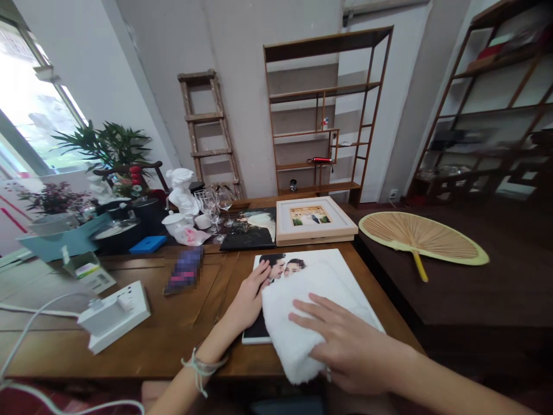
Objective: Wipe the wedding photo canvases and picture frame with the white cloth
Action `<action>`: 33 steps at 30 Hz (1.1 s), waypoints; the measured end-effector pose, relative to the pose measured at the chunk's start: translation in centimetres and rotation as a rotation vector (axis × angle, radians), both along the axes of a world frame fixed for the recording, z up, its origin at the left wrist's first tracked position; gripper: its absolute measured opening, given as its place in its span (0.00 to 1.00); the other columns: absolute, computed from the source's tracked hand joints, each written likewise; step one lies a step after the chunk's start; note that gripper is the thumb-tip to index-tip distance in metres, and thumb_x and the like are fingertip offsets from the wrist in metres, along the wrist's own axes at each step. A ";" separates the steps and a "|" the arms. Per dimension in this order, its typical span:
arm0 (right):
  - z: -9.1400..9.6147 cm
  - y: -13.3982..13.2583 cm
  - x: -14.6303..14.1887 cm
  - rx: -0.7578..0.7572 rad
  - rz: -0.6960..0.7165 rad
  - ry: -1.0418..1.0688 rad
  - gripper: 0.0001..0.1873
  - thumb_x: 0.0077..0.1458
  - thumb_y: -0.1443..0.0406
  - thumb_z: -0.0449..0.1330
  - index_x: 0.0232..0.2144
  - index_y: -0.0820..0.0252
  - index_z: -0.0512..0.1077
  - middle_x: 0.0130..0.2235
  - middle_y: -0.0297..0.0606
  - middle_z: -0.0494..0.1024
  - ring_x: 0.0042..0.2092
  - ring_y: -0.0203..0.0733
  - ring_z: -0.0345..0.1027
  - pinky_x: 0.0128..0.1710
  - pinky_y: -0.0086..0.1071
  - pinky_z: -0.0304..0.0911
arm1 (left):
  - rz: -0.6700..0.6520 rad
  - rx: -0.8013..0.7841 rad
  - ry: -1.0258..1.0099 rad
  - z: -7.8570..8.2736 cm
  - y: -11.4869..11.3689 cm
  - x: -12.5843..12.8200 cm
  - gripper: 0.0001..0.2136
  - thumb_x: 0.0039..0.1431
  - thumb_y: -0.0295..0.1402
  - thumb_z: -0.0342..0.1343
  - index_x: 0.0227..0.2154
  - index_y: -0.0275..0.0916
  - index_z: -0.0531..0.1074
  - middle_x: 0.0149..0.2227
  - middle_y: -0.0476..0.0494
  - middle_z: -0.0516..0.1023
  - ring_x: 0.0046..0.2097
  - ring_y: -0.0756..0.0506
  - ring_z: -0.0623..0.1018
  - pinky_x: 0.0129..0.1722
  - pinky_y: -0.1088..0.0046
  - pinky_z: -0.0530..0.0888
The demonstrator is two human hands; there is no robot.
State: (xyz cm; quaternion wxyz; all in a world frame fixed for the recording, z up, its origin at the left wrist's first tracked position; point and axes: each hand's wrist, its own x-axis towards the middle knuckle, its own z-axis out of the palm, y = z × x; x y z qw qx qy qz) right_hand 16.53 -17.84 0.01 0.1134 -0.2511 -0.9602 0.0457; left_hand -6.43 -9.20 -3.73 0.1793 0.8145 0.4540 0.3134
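Note:
A large photo print (345, 259) with a white border, showing two people, lies flat near the table's front right corner. My left hand (250, 295) rests on its left edge, fingers stretched out and flat. A folded white towel (285, 311) covers much of the picture's lower middle. Over the towel is my right hand (341, 337), fingers spread across the top and gripping its near right side; part of the thumb side is hidden. Just behind the print are a framed photo (317, 222) in a pale box-like frame and a dark photo album (250, 227).
A white power strip (121, 317) with cords sits at the left on the wooden table (173, 328). Wine glasses (211, 207), a white bust (180, 193) and a blue box (147, 244) stand farther back. To the right, a woven fan (419, 233) lies on a dark surface.

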 end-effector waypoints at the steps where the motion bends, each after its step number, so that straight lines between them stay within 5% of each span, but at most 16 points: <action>1: 0.1 0.0 0.2 -0.015 0.011 0.009 0.12 0.45 0.67 0.57 0.35 0.60 0.74 0.58 0.44 0.62 0.61 0.52 0.46 0.59 0.48 0.39 | 0.006 -0.003 -0.009 -0.1 0.0 0.0 0.19 0.59 0.32 0.44 0.53 0.37 0.65 0.59 0.39 0.61 0.60 0.43 0.61 0.58 0.57 0.59; 10: 0.8 3.7 1.8 -0.029 -0.242 0.098 0.15 0.48 0.71 0.53 0.38 0.59 0.73 0.50 0.47 0.71 0.56 0.48 0.56 0.54 0.43 0.51 | 0.033 0.018 0.051 0.3 -0.1 0.3 0.18 0.60 0.33 0.43 0.52 0.38 0.66 0.58 0.41 0.63 0.60 0.44 0.62 0.59 0.60 0.58; 15: 0.5 7.2 2.9 0.042 -0.382 0.089 0.16 0.49 0.71 0.51 0.39 0.58 0.73 0.41 0.44 0.73 0.44 0.49 0.64 0.42 0.39 0.59 | 0.043 0.014 0.051 0.3 -0.1 0.4 0.18 0.60 0.33 0.43 0.52 0.36 0.66 0.58 0.39 0.63 0.60 0.44 0.61 0.59 0.60 0.58; 21: 0.5 9.2 3.6 0.057 -0.410 0.104 0.17 0.50 0.72 0.50 0.41 0.59 0.72 0.38 0.42 0.73 0.41 0.47 0.64 0.40 0.37 0.58 | 0.043 0.015 0.050 0.3 -0.1 0.3 0.18 0.61 0.32 0.42 0.52 0.37 0.65 0.58 0.40 0.63 0.60 0.45 0.62 0.59 0.62 0.58; 27: 0.6 5.7 2.0 0.035 -0.326 0.067 0.15 0.49 0.71 0.52 0.39 0.61 0.72 0.50 0.49 0.69 0.54 0.51 0.58 0.51 0.43 0.54 | 0.041 0.020 0.048 0.3 0.0 0.3 0.18 0.60 0.31 0.43 0.52 0.35 0.66 0.58 0.38 0.63 0.60 0.44 0.61 0.59 0.60 0.57; 33: 3.0 -0.3 0.3 -0.105 -0.137 -0.032 0.11 0.48 0.69 0.55 0.35 0.62 0.74 0.46 0.50 0.73 0.51 0.50 0.62 0.51 0.39 0.53 | 0.036 0.019 0.065 0.2 0.0 0.2 0.18 0.60 0.31 0.42 0.52 0.36 0.66 0.58 0.39 0.62 0.60 0.44 0.62 0.59 0.60 0.59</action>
